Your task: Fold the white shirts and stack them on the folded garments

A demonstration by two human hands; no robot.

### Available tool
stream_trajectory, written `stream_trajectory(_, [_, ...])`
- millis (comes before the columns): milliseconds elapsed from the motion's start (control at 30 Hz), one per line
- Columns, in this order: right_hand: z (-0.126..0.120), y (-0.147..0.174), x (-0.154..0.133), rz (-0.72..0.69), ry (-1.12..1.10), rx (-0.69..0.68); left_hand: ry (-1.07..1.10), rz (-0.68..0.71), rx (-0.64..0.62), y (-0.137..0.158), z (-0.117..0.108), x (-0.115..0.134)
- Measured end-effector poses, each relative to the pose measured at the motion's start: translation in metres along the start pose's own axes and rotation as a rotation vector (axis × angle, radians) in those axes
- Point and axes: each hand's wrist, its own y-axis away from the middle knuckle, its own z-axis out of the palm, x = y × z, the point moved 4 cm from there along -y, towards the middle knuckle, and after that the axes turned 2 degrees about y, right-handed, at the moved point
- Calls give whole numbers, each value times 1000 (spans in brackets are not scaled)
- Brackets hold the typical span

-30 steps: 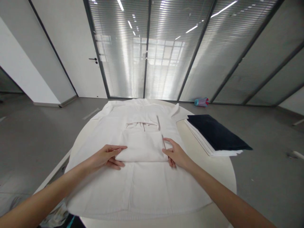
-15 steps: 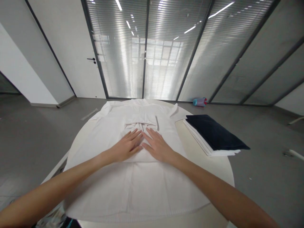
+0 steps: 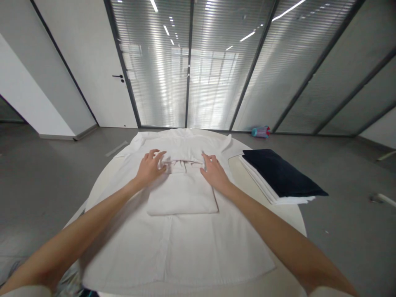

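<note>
A white short-sleeved garment [image 3: 188, 251] lies spread over the round table, its sleeves toward the far side. On its middle rests a smaller folded white garment [image 3: 182, 196] with a gathered, puckered band at its far end. My left hand [image 3: 151, 168] is at the left end of that band, fingers curled and thumb bent around the fabric edge. At the band's right end, my right hand [image 3: 215, 171] grips in the same way, fingertips over the edge. The parts of the cloth under the fingers are hidden.
To the right, a dark navy folded cloth [image 3: 278, 173] tops a stack of folded white cloth [image 3: 262, 185] overhanging the round table's [image 3: 291, 222] edge. A blue and pink object [image 3: 260, 132] lies on the floor by the glass wall.
My hands have moved apart and slightly away from me, from lying flat together on the folded white garment to its two far corners. Its near part is now uncovered.
</note>
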Motion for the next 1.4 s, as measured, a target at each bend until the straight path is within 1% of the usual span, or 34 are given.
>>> stream_trajectory(33, [3,-4,-1,13,43,-8,-44,-31,-18,-2,5,-3])
stream_trajectory(100, [10,-6,-5,-9,122,-19,-110,-48,-50,-1,13,-3])
stream_trajectory(200, [20,-3,-14,-94,236,-16,-175,8,-40,6,17,6])
stream_trajectory(300, [24,1,-17,-149,294,30,-205,56,-58,10,19,12])
stream_trajectory(400, [26,3,-16,-170,267,47,-225,78,-96,10,22,14])
stream_trajectory(567, [25,5,-17,-180,217,80,-174,121,-75,9,22,16])
stream_trajectory(667, [23,5,-17,-158,217,66,-164,137,-63,9,20,16])
stream_trajectory(800, [22,6,-16,-137,236,35,-206,151,-83,9,21,14])
stream_trajectory(933, [23,6,-15,-137,239,38,-153,192,-105,9,24,12])
stream_trajectory(1067, [20,5,-15,-181,219,59,-54,215,-119,9,23,7])
stream_trajectory(1167, [9,9,-9,-274,166,89,52,271,-175,10,13,0])
stream_trajectory(1233, [-1,19,-3,-411,115,91,82,319,-194,14,-2,-8])
stream_trajectory(1333, [-18,50,5,-664,20,28,94,408,-211,29,-29,-15])
stream_trajectory(1400, [-27,75,8,-766,-41,-38,118,480,-271,44,-44,-14])
